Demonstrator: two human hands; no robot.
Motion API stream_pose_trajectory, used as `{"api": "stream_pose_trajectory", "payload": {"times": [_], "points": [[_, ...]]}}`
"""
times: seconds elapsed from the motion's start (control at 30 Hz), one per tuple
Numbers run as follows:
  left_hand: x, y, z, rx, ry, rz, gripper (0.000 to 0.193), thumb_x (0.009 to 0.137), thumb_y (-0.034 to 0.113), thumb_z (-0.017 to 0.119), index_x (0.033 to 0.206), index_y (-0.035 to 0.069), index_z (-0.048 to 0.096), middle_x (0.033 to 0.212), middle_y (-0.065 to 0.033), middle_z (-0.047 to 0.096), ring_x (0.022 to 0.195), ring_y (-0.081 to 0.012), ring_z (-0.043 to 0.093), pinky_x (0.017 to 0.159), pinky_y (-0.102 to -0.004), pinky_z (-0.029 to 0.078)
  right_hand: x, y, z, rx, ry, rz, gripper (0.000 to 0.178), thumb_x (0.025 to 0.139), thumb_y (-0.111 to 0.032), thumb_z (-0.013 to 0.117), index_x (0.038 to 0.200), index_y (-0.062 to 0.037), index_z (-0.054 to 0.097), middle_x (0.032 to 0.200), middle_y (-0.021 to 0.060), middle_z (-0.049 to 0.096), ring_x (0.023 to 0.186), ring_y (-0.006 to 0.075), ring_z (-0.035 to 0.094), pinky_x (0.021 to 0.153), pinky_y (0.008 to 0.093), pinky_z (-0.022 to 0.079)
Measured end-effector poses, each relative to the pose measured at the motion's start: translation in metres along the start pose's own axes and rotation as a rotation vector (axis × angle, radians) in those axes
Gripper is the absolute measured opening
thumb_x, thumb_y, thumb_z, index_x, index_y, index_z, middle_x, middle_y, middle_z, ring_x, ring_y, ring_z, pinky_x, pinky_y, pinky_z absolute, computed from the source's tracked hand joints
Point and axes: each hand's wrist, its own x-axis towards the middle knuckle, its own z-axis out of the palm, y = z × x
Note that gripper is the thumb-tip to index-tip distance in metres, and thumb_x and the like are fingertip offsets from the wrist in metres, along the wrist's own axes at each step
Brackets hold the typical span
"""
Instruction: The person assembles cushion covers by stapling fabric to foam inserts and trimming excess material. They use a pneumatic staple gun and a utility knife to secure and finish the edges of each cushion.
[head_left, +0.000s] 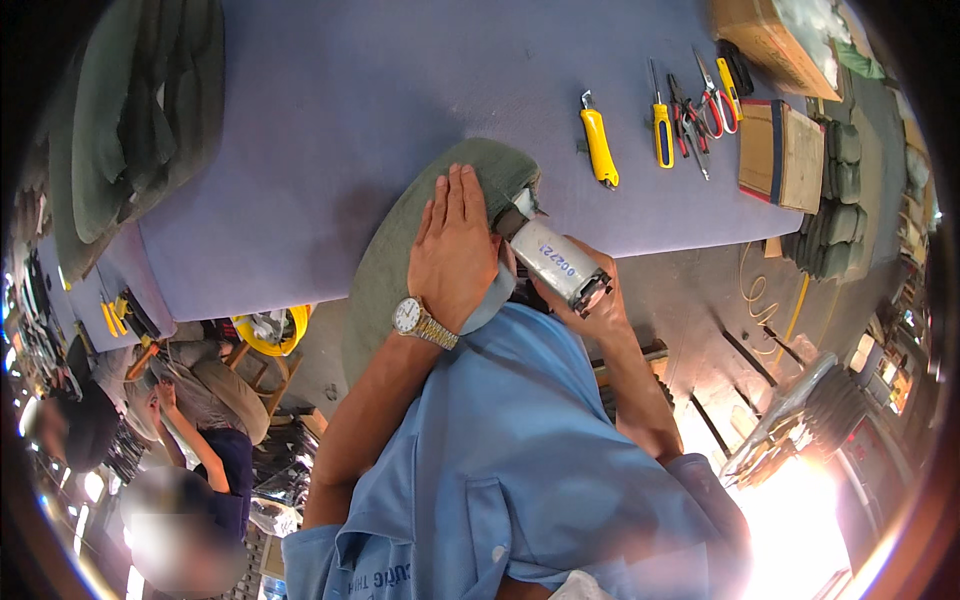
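Left hand (455, 250): fingers straight, palm down on grey-green padded panel (388, 250), 10–11 o'clock of view centre. Right hand (600, 305), 3 o'clock: fingers curled around silver staple gun (556, 262), nose at panel's 2 o'clock edge.

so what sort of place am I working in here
Probably a workshop or factory: a yellow cutter lies on the table, your right hand grips a grey cylindrical tool, and grey-green pieces are piled at left.

Left hand (455, 262) rests on green panel (385, 255), right hand (607, 320) grips grey tool (553, 257).
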Motion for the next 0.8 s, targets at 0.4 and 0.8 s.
{"api": "stream_pose_trajectory", "payload": {"times": [0.4,0.8], "points": [[-0.003,0.002,0.005,-0.001,0.011,-0.015,0.081,0.086,0.011,0.071,0.154,-0.010,0.033,0.155,-0.0295,0.046,0.145,-0.0405,0.046,0.118,-0.0462,0.043,-0.001,-0.007,-0.003,0.077,-0.062,-0.021,0.028,0.080,0.002,0.077,0.107,0.0035,0.070,0.093,0.0126,0.070,0.079,0.0232,0.069,0.073,0.0324,0.055],[-0.033,-0.012,-0.031,-0.072,-0.057,-0.144,0.091,0.079,0.011,0.076,0.158,-0.002,0.033,0.153,-0.0258,0.050,0.140,-0.0401,0.052,0.111,-0.0451,0.049,0.002,-0.003,0.010,0.083,0.006,-0.043,0.036,0.080,0.001,0.078,0.115,0.0034,0.068,0.103,0.0131,0.071,0.091,0.0220,0.070,0.082,0.0331,0.055]]}}
